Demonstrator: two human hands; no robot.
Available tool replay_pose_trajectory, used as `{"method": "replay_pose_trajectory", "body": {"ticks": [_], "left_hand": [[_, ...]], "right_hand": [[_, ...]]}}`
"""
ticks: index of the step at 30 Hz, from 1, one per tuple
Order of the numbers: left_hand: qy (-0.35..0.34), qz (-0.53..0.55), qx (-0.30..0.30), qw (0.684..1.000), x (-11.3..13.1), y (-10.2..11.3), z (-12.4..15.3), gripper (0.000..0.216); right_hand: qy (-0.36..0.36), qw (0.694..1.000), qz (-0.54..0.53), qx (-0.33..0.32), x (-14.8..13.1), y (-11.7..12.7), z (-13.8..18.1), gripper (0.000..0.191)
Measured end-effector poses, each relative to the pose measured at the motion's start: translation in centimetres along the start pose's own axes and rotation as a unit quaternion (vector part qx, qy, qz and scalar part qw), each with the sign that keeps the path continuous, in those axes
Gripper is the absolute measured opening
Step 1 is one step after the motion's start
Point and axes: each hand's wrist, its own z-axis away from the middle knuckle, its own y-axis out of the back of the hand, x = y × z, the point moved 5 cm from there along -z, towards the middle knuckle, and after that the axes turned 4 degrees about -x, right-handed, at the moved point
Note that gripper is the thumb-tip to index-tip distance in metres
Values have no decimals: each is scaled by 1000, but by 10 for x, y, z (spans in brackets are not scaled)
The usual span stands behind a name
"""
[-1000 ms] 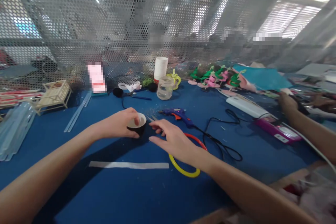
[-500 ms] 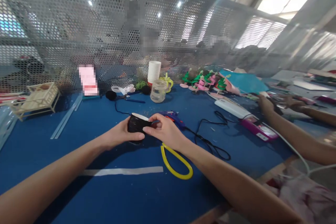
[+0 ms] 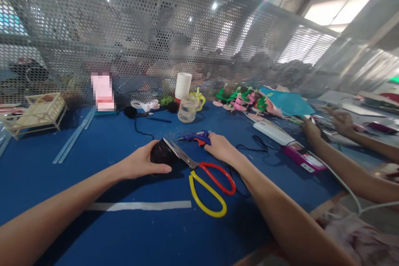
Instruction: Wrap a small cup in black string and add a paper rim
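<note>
While left hand (image 3: pixel 140 162) grips black cup (image 3: pixel 161 154), white cups (image 3: pixel 183 84) stand nested.

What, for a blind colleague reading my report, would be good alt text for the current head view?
A person's left hand holds a tilted, white-rimmed black cup; the right hand is at the handle end of a blue glue gun. Scissors with red and yellow handles and a white strip lie on the blue table.
</note>
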Motion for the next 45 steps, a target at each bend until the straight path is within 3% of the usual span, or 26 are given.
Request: {"method": "replay_pose_trajectory", "body": {"ticks": [3, 6, 9, 12, 17, 21, 32, 45], "left_hand": [[15, -106, 35, 994, 0, 9, 2, 75], [4, -169, 12, 985, 5, 14, 4, 74], [-12, -202, -23, 979, 8, 19, 5, 67], [-22, -208, -71, 975, 6, 22, 7, 54], [8, -224, -111, 968, 1, 27, 10, 53], [28, -232, -125, 964, -1, 29, 10, 54], [39, -218, -138, 966, -5, 28, 9, 56], [39, -203, -134, 969, -6, 29, 9, 56]], "right_hand": [[4, 999, -40, 35, -3, 10, 2, 32], [56, 991, -115, 43, -15, 20, 12, 29], [125, 932, -332, -73, -30, 14, 29, 22], [138, 902, -383, -144, -41, 5, 45, 24], [165, 893, -382, -170, -51, -2, 61, 22], [155, 904, -349, -190, -54, -5, 66, 22], [124, 939, -270, -171, -51, -4, 68, 34], [114, 936, -278, -183, -48, -5, 70, 34]]}}
